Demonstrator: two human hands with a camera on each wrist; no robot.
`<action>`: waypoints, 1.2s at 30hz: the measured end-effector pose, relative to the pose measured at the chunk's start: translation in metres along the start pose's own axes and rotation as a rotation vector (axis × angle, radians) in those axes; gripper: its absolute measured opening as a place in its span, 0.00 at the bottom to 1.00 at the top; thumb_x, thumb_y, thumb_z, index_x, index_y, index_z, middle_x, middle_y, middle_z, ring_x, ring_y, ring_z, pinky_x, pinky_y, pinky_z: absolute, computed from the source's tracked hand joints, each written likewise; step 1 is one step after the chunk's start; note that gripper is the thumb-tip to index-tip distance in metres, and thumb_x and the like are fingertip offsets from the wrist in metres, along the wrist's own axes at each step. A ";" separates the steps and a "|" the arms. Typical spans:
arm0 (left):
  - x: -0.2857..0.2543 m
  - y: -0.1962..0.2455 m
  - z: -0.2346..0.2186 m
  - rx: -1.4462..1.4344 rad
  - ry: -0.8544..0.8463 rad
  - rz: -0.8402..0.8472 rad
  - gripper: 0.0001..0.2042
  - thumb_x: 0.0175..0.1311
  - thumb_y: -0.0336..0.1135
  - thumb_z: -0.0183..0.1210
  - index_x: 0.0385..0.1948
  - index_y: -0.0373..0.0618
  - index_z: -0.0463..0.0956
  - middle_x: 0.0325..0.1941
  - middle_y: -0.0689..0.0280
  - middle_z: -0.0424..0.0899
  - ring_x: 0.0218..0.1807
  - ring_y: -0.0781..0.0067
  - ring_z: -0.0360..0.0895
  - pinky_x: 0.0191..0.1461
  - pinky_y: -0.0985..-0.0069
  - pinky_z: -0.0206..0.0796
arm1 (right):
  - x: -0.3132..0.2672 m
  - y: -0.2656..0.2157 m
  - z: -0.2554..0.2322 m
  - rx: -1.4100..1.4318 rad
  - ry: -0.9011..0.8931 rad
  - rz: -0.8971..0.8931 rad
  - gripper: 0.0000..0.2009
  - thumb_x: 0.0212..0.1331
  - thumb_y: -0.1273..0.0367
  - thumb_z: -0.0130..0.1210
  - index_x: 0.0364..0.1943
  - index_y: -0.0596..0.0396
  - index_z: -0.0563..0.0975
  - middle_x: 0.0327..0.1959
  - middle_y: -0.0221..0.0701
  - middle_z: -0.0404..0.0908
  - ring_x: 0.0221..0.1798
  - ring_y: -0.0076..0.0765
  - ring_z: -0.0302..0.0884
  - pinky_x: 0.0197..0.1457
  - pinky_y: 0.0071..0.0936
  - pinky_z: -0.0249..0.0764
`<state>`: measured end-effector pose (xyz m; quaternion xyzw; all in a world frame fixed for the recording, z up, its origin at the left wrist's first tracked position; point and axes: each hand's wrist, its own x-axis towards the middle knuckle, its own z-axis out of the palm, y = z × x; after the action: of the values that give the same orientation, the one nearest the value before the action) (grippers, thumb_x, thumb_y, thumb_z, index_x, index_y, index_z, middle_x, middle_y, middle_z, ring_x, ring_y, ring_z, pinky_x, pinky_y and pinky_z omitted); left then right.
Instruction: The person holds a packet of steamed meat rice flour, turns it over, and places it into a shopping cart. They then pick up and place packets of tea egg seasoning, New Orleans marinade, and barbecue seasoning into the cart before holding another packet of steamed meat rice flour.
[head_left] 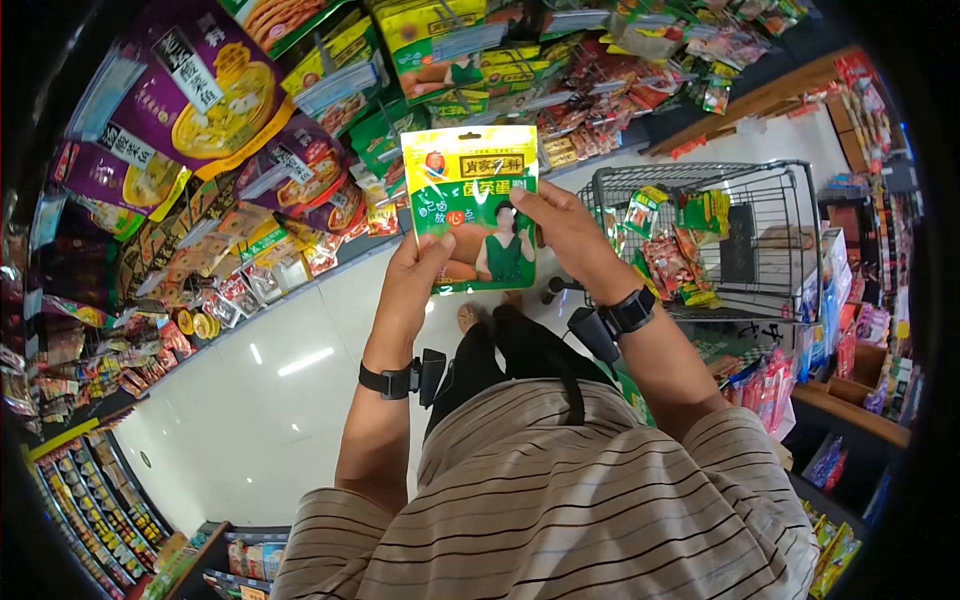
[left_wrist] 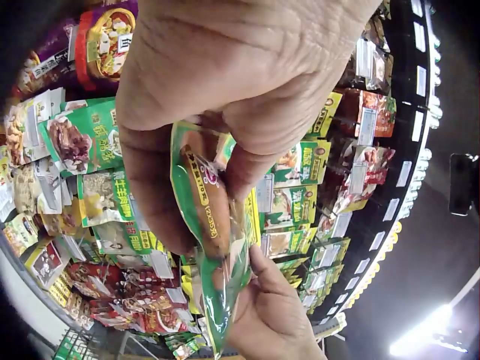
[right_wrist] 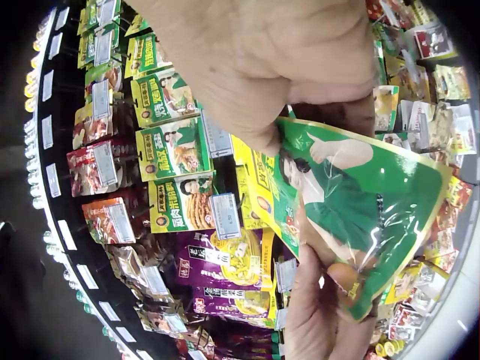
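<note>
A flat green and yellow snack packet (head_left: 471,208) is held up in front of the store shelf (head_left: 300,150). My left hand (head_left: 412,275) pinches its lower left edge, thumb on the front. My right hand (head_left: 565,230) pinches its right edge. In the left wrist view the packet (left_wrist: 214,255) shows edge-on between my left fingers (left_wrist: 154,187), with my right hand (left_wrist: 274,315) below it. In the right wrist view the packet's printed face (right_wrist: 352,202) shows a figure in green, and my left fingers (right_wrist: 315,300) grip its lower part.
Hanging snack packets (head_left: 200,90) in purple, green and red fill the shelf ahead. A wire shopping cart (head_left: 720,240) with several packets in it stands to my right. More racks (head_left: 860,330) line the far right. White floor tiles (head_left: 260,400) lie below.
</note>
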<state>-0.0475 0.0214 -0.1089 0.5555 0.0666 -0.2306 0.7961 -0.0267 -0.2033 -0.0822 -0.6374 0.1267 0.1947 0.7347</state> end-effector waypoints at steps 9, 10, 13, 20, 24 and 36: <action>0.016 0.027 0.032 0.067 0.015 0.044 0.14 0.74 0.36 0.51 0.54 0.38 0.72 0.45 0.58 0.86 0.38 0.67 0.87 0.42 0.75 0.79 | 0.018 -0.004 -0.028 0.146 -0.088 -0.092 0.15 0.71 0.60 0.54 0.52 0.54 0.80 0.42 0.20 0.82 0.41 0.13 0.74 0.43 0.17 0.70; 0.017 0.033 0.037 0.067 0.013 0.034 0.14 0.74 0.36 0.51 0.54 0.38 0.72 0.45 0.57 0.86 0.37 0.66 0.87 0.42 0.74 0.79 | 0.020 -0.008 -0.029 0.171 -0.094 -0.113 0.15 0.71 0.60 0.54 0.53 0.55 0.79 0.42 0.21 0.82 0.41 0.14 0.75 0.44 0.17 0.70; 0.026 0.034 0.043 0.118 0.071 0.045 0.13 0.74 0.35 0.50 0.54 0.37 0.71 0.43 0.56 0.86 0.33 0.62 0.87 0.39 0.72 0.80 | 0.036 -0.017 -0.043 0.200 -0.136 -0.150 0.16 0.71 0.61 0.53 0.55 0.57 0.77 0.46 0.25 0.82 0.45 0.17 0.77 0.47 0.20 0.74; 0.043 0.024 0.050 0.138 0.183 0.080 0.13 0.74 0.35 0.52 0.53 0.37 0.70 0.42 0.58 0.85 0.34 0.64 0.87 0.39 0.74 0.80 | 0.060 -0.033 -0.057 0.151 -0.169 -0.133 0.15 0.71 0.63 0.53 0.53 0.59 0.76 0.47 0.29 0.82 0.46 0.23 0.81 0.49 0.25 0.78; 0.051 0.030 0.051 0.091 0.213 0.097 0.14 0.73 0.37 0.54 0.54 0.42 0.74 0.43 0.64 0.84 0.37 0.75 0.84 0.41 0.79 0.76 | 0.079 -0.040 -0.058 0.143 -0.227 -0.133 0.14 0.70 0.63 0.52 0.52 0.57 0.77 0.46 0.29 0.82 0.46 0.23 0.81 0.47 0.25 0.78; 0.114 0.052 0.027 0.234 0.244 0.221 0.16 0.72 0.39 0.55 0.56 0.42 0.73 0.48 0.64 0.83 0.44 0.77 0.81 0.48 0.79 0.74 | 0.144 -0.060 -0.056 0.152 -0.180 -0.200 0.09 0.69 0.62 0.55 0.41 0.51 0.77 0.33 0.20 0.75 0.35 0.15 0.73 0.40 0.20 0.73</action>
<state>0.0719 -0.0228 -0.0957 0.6719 0.0739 -0.0792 0.7327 0.1321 -0.2477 -0.1005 -0.5696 0.0105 0.1665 0.8048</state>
